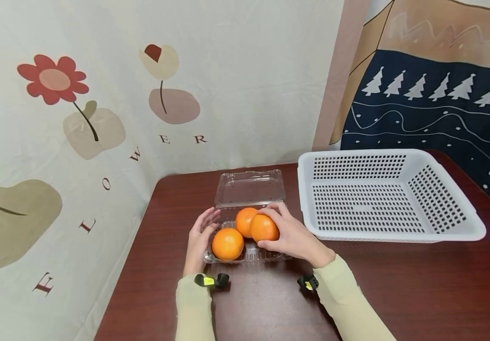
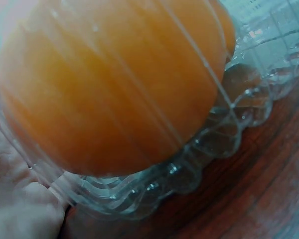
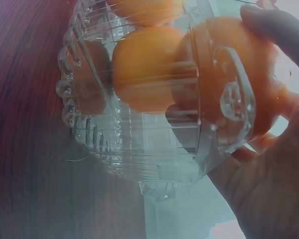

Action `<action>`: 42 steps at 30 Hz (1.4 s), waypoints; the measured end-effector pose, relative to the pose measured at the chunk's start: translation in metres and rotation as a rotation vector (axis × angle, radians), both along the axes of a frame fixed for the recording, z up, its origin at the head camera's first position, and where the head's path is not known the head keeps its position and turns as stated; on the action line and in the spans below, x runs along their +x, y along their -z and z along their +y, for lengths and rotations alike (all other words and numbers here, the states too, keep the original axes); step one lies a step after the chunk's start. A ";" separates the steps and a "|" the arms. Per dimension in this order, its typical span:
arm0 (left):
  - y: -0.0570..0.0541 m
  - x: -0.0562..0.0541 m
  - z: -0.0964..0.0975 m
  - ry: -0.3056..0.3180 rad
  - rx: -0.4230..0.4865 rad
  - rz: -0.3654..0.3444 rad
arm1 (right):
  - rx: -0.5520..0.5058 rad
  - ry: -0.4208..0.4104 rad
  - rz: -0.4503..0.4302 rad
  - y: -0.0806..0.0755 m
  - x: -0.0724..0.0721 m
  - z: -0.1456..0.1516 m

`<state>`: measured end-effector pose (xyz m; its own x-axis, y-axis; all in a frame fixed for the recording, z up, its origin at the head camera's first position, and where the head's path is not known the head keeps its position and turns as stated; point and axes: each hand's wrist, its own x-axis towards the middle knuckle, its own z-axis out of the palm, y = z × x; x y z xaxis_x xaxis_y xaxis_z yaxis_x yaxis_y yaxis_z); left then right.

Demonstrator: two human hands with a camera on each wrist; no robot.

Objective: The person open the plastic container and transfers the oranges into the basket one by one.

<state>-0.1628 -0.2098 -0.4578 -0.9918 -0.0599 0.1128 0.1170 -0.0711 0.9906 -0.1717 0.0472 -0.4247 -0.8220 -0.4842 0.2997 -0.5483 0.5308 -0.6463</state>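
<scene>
My right hand [image 1: 289,234] grips an orange [image 1: 264,228], thumb on the near side and fingers over the far side. In the right wrist view this orange [image 3: 261,84] shows at the rim of the clear plastic clamshell box [image 3: 154,164]. Two other oranges lie in the box: one at the front left [image 1: 227,244], one farther back [image 1: 245,220], partly hidden by the held orange. My left hand [image 1: 200,239] rests along the left side of the box, fingers loosely bent. In the left wrist view, the front-left orange [image 2: 119,84] shows through the clear wall beside the palm.
The box's clear lid [image 1: 251,187] lies folded back behind it. A white perforated plastic basket [image 1: 308,208] stands on the right of the dark red wooden table [image 1: 398,279]. Printed cloth [image 1: 245,85] hangs behind the table and along its left.
</scene>
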 end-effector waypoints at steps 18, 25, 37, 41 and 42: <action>0.001 0.000 0.000 -0.008 -0.005 -0.014 | -0.007 0.013 0.006 0.001 0.000 -0.002; 0.003 -0.001 0.000 -0.009 -0.014 -0.015 | -0.004 0.018 0.031 0.004 -0.001 -0.002; 0.006 -0.003 0.000 -0.001 0.001 0.000 | 0.026 0.030 0.013 0.005 0.000 -0.003; 0.005 -0.003 0.000 -0.002 0.004 0.001 | 0.057 0.008 0.000 0.004 0.000 -0.002; 0.004 -0.003 0.000 -0.004 0.004 -0.002 | 0.070 0.008 0.002 0.003 0.001 -0.002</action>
<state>-0.1659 -0.2095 -0.4623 -0.9918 -0.0640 0.1110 0.1156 -0.0744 0.9905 -0.1710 0.0447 -0.4281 -0.8251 -0.4978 0.2672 -0.5455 0.5787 -0.6062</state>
